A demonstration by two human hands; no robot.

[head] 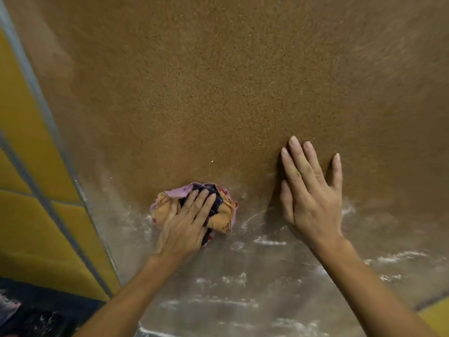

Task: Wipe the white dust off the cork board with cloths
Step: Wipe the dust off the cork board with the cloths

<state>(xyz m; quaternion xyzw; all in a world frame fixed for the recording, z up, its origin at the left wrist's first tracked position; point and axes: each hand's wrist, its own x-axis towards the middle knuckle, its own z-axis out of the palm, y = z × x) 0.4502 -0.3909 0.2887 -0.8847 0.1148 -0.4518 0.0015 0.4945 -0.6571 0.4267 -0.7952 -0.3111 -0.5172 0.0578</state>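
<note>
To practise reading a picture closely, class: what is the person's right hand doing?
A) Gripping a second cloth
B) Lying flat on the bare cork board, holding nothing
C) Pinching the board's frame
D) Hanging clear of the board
B: the right hand lies with straight fingers flat on the cork board, with no cloth under it; the only cloth sits under the left hand.

Indoors, likely a school or office hallway, though which cannot be told: a large cork board (218, 81) in a grey metal frame (36, 93) sits beside yellow wall panels (24, 147) with grey seams
</note>
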